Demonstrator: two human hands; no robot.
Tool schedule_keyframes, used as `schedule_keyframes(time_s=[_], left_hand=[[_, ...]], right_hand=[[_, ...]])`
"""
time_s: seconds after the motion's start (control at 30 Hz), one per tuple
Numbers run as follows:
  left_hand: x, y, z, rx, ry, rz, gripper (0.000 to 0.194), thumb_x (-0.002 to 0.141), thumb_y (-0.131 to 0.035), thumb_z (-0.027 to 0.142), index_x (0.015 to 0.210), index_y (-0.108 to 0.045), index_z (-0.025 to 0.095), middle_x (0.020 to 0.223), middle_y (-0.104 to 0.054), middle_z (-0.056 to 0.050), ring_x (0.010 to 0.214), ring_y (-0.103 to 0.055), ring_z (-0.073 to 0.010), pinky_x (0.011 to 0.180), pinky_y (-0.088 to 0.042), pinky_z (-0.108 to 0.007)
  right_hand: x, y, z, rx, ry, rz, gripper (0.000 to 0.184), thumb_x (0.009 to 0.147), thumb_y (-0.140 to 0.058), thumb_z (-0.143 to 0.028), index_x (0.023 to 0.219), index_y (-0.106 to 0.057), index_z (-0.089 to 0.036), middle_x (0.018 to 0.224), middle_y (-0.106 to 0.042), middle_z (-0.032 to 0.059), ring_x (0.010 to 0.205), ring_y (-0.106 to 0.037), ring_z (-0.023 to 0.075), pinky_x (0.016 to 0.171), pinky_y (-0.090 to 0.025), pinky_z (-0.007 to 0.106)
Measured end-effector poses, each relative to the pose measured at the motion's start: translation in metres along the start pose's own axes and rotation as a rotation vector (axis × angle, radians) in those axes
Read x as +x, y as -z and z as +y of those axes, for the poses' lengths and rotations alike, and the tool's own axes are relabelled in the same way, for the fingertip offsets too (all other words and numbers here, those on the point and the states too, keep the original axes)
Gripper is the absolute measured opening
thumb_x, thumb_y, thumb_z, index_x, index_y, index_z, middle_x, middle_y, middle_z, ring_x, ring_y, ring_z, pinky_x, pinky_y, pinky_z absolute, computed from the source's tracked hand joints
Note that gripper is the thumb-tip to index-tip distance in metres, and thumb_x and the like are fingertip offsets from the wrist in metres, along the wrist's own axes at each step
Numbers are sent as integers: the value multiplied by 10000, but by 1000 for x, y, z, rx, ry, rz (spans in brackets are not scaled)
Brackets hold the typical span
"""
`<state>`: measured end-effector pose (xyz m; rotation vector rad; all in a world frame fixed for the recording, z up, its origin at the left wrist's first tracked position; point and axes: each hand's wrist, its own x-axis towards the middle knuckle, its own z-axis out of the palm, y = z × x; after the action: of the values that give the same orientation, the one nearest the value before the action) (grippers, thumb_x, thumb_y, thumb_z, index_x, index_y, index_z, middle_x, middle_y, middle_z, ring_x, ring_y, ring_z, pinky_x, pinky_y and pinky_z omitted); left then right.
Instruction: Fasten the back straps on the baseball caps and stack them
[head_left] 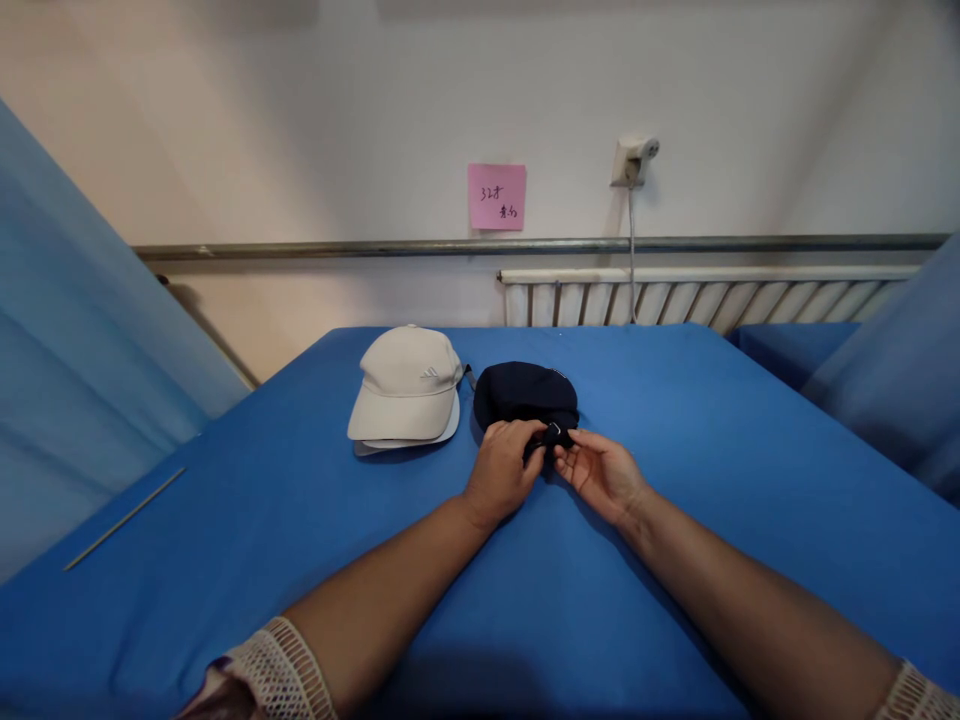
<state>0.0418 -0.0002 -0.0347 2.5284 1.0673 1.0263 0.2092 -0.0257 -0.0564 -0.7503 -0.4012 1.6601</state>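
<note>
A dark navy cap [523,388] lies on the blue-covered table, its back strap turned toward me. On that strap shows a small metal buckle [553,430]. My left hand [504,468] is closed on the strap at the left of the buckle, thumb below and fingers above. From the right, my right hand [600,475] pinches the strap end between thumb and fingertips. Left of the dark cap rests a cream baseball cap [409,370] with a small striped logo, stacked over at least one other cap whose pale brim [450,425] peeks out beneath.
A thin stick [124,520] lies at the table's left side. Blue curtains [82,330] hang at both sides. Behind the table are a metal rail [337,250], a radiator [697,295], a pink note [496,197] and a wall socket [630,162] with a hanging cord.
</note>
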Motion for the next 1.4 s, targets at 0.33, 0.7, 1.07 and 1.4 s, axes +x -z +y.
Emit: schedule_keyframes(time_s=[0.33,0.7,1.07,1.4], left_hand=[[1,2,2,-11,-1,53,240,873,-531,158,1091,-617,211,1055,-683,-67,1002,-611,-221,898,-420,-387],[2,5,-2,-52,75,80,196,916,-537,254,1081,-642,232,1047,-688,-57,993,-610,-211,883,-424,-373],[2,9,0,-63,6,76,195,919,-537,243,1076,-653,237,1027,-690,-52,975,-607,-206,874,-414,-370],[6,10,-11,-175,160,41,152,880,-586,272,997,-665,214,939,-699,-33,902,-621,-195,859,-441,-352]], right_hand=[[6,4,0,17,-5,93,143,691,-762,-173,770,-643,-179,713,-670,13,594,-620,116,564,-514,237],[6,-1,8,-444,407,242,353,595,-823,-321,838,-592,-211,696,-608,-29,545,-540,101,502,-418,229],[3,3,-12,-1023,806,-18,217,789,-605,-204,931,-735,-306,1154,-610,44,811,-597,181,767,-476,346],[1,8,-30,-1185,545,-145,122,837,-565,-283,889,-661,-227,684,-604,-24,595,-517,130,572,-379,255]])
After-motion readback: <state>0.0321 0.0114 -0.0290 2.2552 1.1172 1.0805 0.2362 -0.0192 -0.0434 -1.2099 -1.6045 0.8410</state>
